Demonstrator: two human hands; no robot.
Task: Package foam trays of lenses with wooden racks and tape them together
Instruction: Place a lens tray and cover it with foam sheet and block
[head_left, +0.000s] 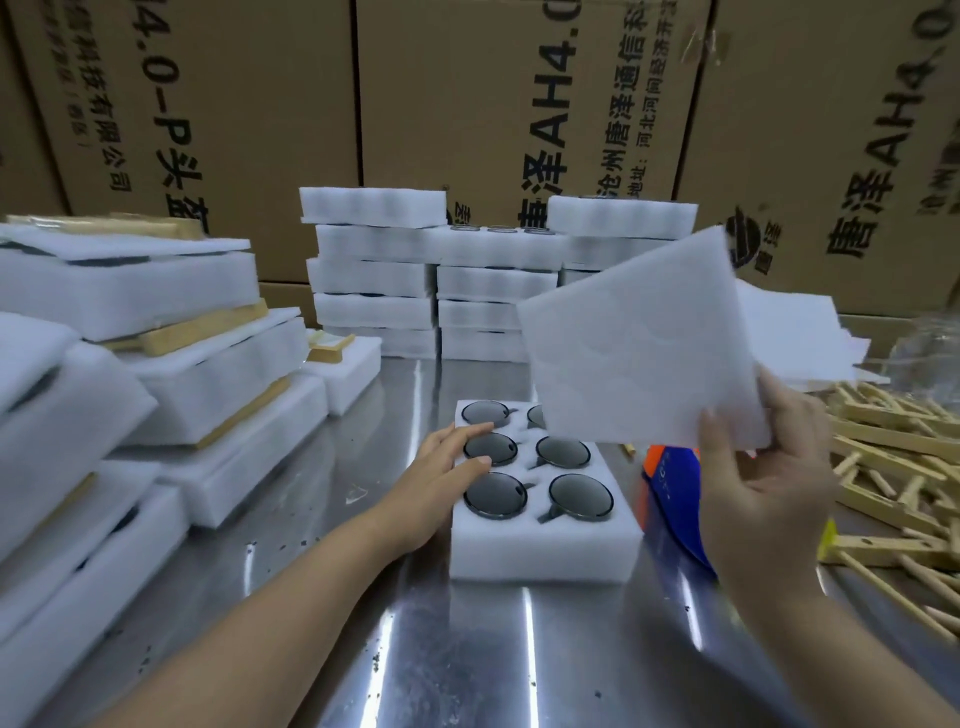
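Note:
A white foam tray (545, 556) with several round dark lenses (495, 494) in its pockets lies on the steel table in front of me. My left hand (441, 478) rests on the tray's left edge, fingers straight over the foam. My right hand (763, 478) pinches a thin white foam sheet (639, 343) by its lower right corner and holds it tilted in the air above the tray's far right end. The sheet hides part of the tray's far row. A heap of wooden racks (893, 457) lies at the right.
Stacks of foam trays (431, 275) stand at the back. Bundles of foam and wooden racks (197, 364) fill the left side. An orange-and-blue object (670, 488) lies right of the tray. Loose foam sheets (789, 327) lie at the back right. Cardboard boxes (519, 104) form a wall behind.

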